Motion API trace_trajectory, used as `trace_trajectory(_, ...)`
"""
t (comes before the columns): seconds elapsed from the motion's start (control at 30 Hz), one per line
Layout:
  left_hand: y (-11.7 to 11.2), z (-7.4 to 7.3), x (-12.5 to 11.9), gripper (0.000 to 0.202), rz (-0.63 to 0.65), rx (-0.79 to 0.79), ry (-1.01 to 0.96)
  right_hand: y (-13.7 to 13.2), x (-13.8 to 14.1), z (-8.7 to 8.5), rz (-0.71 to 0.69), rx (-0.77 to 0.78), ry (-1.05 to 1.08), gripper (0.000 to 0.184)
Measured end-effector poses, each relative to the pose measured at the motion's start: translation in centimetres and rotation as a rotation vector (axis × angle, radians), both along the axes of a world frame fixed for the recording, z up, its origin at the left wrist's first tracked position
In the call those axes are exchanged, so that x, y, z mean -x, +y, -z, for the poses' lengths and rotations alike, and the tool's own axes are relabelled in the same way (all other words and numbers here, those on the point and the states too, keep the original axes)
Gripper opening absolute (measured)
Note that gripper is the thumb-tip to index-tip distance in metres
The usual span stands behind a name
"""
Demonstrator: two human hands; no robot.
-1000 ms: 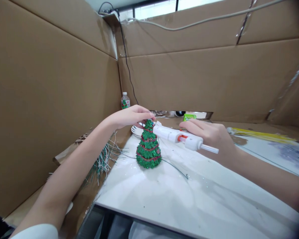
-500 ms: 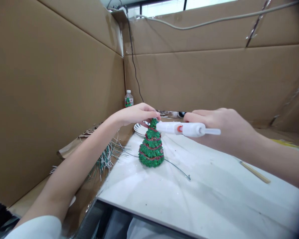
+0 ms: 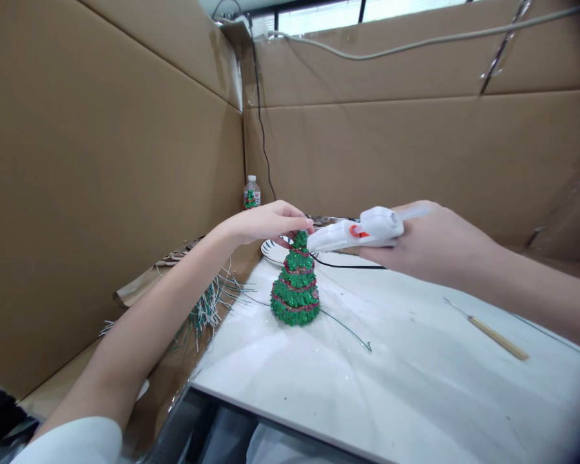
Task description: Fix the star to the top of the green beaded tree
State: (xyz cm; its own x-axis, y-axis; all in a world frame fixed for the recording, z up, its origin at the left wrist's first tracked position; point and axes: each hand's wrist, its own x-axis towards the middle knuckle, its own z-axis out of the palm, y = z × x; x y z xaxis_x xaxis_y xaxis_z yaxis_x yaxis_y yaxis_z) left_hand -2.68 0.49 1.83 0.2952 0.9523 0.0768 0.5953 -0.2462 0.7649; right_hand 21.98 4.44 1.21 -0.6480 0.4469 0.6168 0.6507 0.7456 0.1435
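Glitter tree [image 3: 295, 283] stood at the white tabletop's [image 3: 367, 386] far left, its tip pinched by the left hand [image 3: 265, 222]; the right hand [image 3: 430, 245] gripped a glue gun [image 3: 357, 233] whose nozzle touched that tip. Fingertips could be burned, or the tree tipped.

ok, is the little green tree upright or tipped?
Upright. The tree stands on its wide base on the white tabletop, tip pointing up, left hand pinching the tip.

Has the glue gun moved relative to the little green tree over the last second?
Yes. The glue gun in the right hand has risen off the table, its nozzle now at the tip of the tree.
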Motion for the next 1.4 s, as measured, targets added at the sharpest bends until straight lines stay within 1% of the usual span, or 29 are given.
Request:
trace_trajectory(0.07,-0.1,-0.1,-0.1,0.034,-0.002,0.003,-0.001,-0.1,-0.2,0.5,0.097,0.106,0.008,0.021)
trace_trajectory(0.1,-0.2,-0.1,-0.1,0.034,-0.003,0.0,0.002,-0.2,-0.2,0.7,0.121,0.156,0.027,0.019)
trace_trajectory(0.2,-0.4,-0.2,-0.1,0.032,-0.007,-0.017,0.026,-0.7,-0.2,1.4,0.092,0.249,0.107,0.014)
trace_trajectory(0.27,-0.4,-0.1,-0.1,0.028,-0.001,-0.028,0.043,-1.0,-0.2,1.7,0.053,0.265,0.145,0.012)
trace_trajectory(0.37,-0.1,0.0,0.2,0.027,0.045,-0.041,0.042,-1.2,0.0,1.8,0.016,0.26,0.123,0.013)
trace_trajectory(0.43,0.1,0.1,0.3,0.028,0.066,-0.047,0.033,-1.1,0.0,1.6,0.018,0.264,0.105,0.016)
trace_trajectory(0.53,0.2,0.1,0.4,0.027,0.056,-0.046,0.029,-1.1,0.0,1.3,0.049,0.269,0.098,0.018)
trace_trajectory(0.63,0.2,0.1,0.3,0.026,0.053,-0.04,0.03,-1.3,0.1,1.2,0.063,0.267,0.103,0.016)
trace_trajectory(0.77,0.1,0.0,0.3,0.026,0.05,-0.037,0.031,-1.6,0.2,1.2,0.047,0.292,0.144,0.015)
trace_trajectory(0.93,-0.1,-0.1,0.2,0.026,0.046,-0.027,0.029,-1.9,0.2,1.4,0.041,0.239,0.103,0.011)
trace_trajectory(1.03,-0.2,-0.1,0.2,0.026,0.044,-0.019,0.024,-1.8,0.1,1.5,0.049,0.198,0.046,0.013)
trace_trajectory(1.1,-0.2,-0.1,0.2,0.026,0.048,-0.016,0.016,-1.5,-0.1,1.8,0.043,0.126,0.013,0.016)
trace_trajectory(1.23,-0.2,0.0,0.1,0.027,0.048,0.0,-0.004,-0.5,-0.5,2.6,-0.032,-0.045,-0.033,0.017)
trace_trajectory(1.4,-0.3,-0.1,0.0,0.027,0.048,0.005,-0.005,0.4,-0.8,3.1,-0.069,-0.132,-0.079,0.018)
